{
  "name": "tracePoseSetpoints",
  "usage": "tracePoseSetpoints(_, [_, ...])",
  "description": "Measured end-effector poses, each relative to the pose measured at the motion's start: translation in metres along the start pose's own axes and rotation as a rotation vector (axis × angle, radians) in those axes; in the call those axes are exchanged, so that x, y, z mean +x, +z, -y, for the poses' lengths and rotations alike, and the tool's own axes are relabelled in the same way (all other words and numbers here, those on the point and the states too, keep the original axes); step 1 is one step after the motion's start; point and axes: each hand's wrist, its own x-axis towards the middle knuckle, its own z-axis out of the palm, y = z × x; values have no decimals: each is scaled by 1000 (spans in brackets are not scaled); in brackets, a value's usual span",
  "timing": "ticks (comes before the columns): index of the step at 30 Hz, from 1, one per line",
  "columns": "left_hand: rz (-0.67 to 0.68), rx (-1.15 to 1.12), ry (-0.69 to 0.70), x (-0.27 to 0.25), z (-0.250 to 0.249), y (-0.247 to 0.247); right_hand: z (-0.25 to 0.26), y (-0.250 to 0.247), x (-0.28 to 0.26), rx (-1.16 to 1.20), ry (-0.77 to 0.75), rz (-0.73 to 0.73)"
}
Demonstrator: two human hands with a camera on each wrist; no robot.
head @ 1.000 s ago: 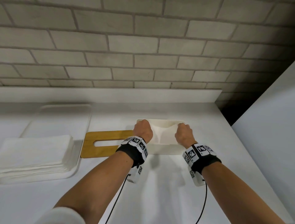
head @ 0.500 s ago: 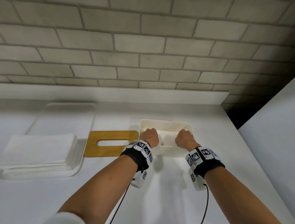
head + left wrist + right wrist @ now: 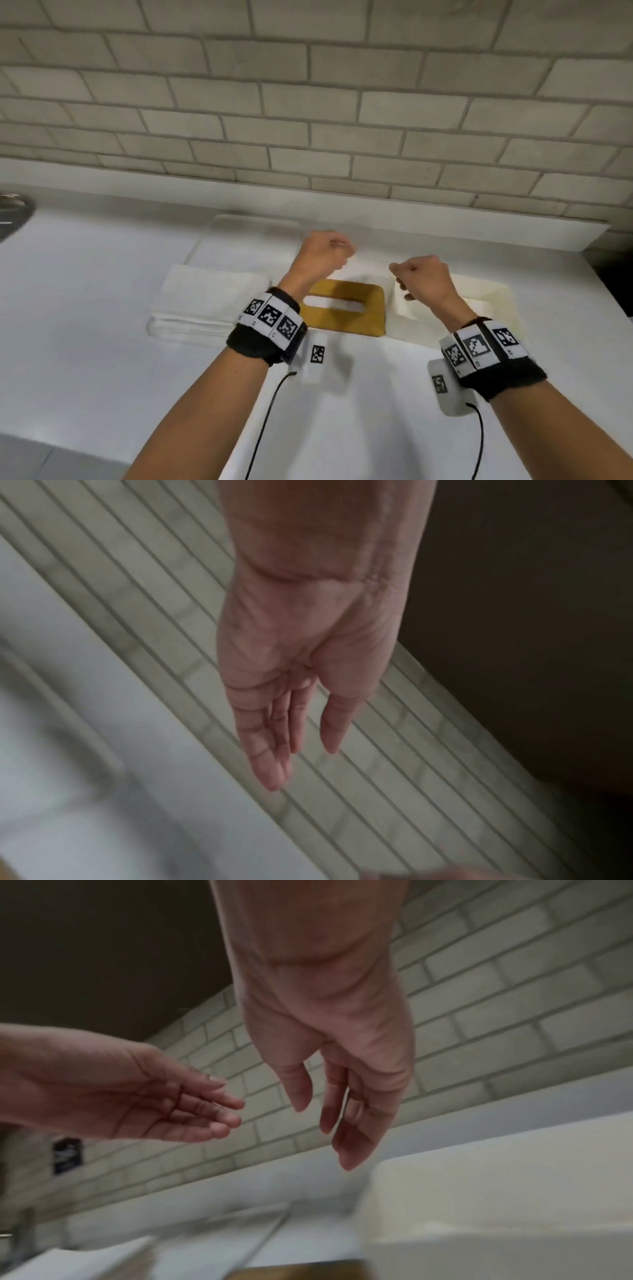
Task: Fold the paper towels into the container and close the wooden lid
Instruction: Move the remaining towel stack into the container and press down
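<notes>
So both hands just came up out of the container [image 3: 493,301]. Half a second ago they were down inside it pressing a paper towel flat; now the left hand [image 3: 320,255] hangs in the air above the far edge of the wooden lid [image 3: 344,306], and the right hand [image 3: 423,279] floats over the container's left end. Neither holds anything: the wrist views show relaxed, loosely extended fingers on both, nothing pinched.

The container sits on the bench [image 3: 85,359] to the right, and something white shows inside, so I'd guess that's the towel that got tucked in. The lid lies flat just left of it, slot facing up, edges nearly touching. Further left is the stack of paper towels [image 3: 209,301] in its clear tray [image 3: 257,222], still a decent pile.

My read: that towel is done, and the left hand is heading toward the stack for the next one. Could also be going for the lid, honestly can't say. Lid definitely isn't on yet.
</notes>
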Motion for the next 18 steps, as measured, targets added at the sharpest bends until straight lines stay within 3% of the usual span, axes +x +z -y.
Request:
tracePoseSetpoints(5, [-269, 8, -123, -12, 47, -134, 72, 93, -25, 159, 113, 276])
tracePoseSetpoints(9, [-399, 253, -295, -17, 95, -209, 101, 167, -36, 185, 167, 435])
tracePoseSetpoints(11, [-399, 371, -429, -16, 118, -234, 109, 190, -39, 202, 216, 458])
tracePoseSetpoints(13, [-379, 297, -533, -17, 136, -248, 115, 201, -41, 227, 264, 452])
tracePoseSetpoints(18, [-251, 297, -637, -16, 158, -253, 117, 207, -38, 285, 351, 397])
